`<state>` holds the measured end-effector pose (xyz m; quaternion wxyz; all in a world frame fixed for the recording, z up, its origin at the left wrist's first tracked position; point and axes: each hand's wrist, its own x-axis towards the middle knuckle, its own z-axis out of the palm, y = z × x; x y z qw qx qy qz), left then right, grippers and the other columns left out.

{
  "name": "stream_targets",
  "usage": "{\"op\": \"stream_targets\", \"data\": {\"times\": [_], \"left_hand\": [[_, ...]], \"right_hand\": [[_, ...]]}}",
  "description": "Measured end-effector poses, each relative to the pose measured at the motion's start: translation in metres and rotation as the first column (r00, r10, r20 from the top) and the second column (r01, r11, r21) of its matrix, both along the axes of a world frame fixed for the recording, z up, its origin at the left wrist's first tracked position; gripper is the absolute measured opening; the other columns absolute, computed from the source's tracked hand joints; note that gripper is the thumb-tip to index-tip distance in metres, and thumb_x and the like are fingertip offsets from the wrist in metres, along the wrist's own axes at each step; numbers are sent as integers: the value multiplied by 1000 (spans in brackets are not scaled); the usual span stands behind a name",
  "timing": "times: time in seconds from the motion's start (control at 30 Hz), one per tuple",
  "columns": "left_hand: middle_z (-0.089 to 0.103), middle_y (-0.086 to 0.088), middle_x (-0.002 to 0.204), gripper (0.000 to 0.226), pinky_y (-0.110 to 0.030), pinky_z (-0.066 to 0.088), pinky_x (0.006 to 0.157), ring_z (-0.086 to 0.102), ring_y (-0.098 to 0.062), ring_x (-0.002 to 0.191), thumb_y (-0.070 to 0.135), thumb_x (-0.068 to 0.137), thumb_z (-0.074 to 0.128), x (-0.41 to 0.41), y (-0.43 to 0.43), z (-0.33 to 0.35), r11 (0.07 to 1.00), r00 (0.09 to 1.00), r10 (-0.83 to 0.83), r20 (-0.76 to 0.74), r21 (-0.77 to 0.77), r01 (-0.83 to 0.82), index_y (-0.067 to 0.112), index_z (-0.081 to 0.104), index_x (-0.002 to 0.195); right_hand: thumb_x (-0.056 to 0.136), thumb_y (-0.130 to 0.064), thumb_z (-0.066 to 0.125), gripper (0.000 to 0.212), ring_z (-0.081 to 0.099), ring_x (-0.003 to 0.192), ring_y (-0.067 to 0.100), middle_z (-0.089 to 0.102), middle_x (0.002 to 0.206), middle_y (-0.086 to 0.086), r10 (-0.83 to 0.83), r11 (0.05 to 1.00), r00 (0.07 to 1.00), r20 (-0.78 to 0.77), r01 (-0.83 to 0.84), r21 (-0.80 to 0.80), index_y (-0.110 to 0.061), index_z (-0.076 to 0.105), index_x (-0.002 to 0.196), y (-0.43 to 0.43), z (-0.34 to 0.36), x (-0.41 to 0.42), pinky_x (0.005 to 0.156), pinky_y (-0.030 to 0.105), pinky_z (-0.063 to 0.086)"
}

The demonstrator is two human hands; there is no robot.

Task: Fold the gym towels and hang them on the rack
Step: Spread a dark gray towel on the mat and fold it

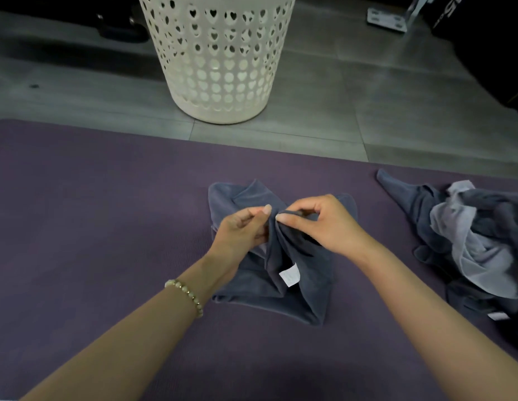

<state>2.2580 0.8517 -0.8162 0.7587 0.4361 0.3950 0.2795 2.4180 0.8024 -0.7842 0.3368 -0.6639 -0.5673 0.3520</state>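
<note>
The dark grey towel (281, 273) lies bunched in the middle of a purple mat (92, 227), with a ridge of cloth lifted off it. The left hand (240, 230) and the right hand (324, 224) pinch that ridge side by side between thumb and fingers, nearly touching each other. The hands hide the towel's middle, so its folds there cannot be made out. A white label (291, 277) hangs from the raised cloth, its print too small to read. A beaded bracelet (185, 295) sits on the left wrist. To the right, apart from the towel, a heap of dark and light grey towels (469, 244) is cut off by the frame's edge. The mat runs wide to the left of the towel, and its far edge meets grey floor tiles (367, 96). Just past that edge stands a cream laundry basket (220, 59) pierced with hearts, its rim cut off at the top. White lettering in the top right corner is cropped and unreadable.
</note>
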Motion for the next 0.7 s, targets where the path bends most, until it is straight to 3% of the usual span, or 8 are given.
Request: {"op": "stream_targets", "data": {"times": [0.13,0.27,0.4,0.5,0.6,0.7], "left_hand": [[73,0,106,30,-20,53,86,67,-11,103,36,97,45,4,-6,2,995,994,-84,64,-55,87,17,66,108],[70,0,113,31,-33,48,101,64,-13,110,27,88,64,5,-8,0,996,996,-88,-5,-7,88,15,66,117],[73,0,106,26,-12,51,75,68,-5,98,13,87,66,9,-12,3,999,1000,-8,9,36,8,13,68,113],[74,2,100,22,-8,49,71,68,-2,93,13,86,67,12,-14,3,994,999,49,-20,99,-47,12,70,108],[74,-1,99,20,-11,51,76,69,-6,93,16,89,64,15,-14,3,986,995,81,-56,148,-72,7,70,106],[73,-7,99,22,-16,53,81,69,-13,94,18,92,60,19,-14,2,982,992,79,-94,178,-61,2,68,105]], "right_hand": [[81,-20,73,8,65,69,2,72,72,-7,-178,984,944,-277,171,-52,-20,72,73,-2,-9,-3,67,14,48],[82,-23,71,5,68,78,1,75,79,-7,-210,978,916,-342,193,-86,-22,74,77,-6,-9,0,71,10,47],[87,-33,60,19,66,102,9,74,100,2,-197,979,904,-379,165,-116,-21,75,92,-12,-8,5,85,18,51],[83,-46,58,27,59,113,27,68,108,19,-168,984,925,-342,134,-121,-28,77,89,-14,-12,6,100,32,47],[90,-33,59,18,66,104,17,74,100,6,-171,984,918,-359,141,-107,-26,75,88,-14,-14,5,90,19,51],[89,-25,64,11,63,78,4,70,81,-6,-160,987,919,-361,139,-83,-18,70,82,-14,-15,5,74,13,47]]}}
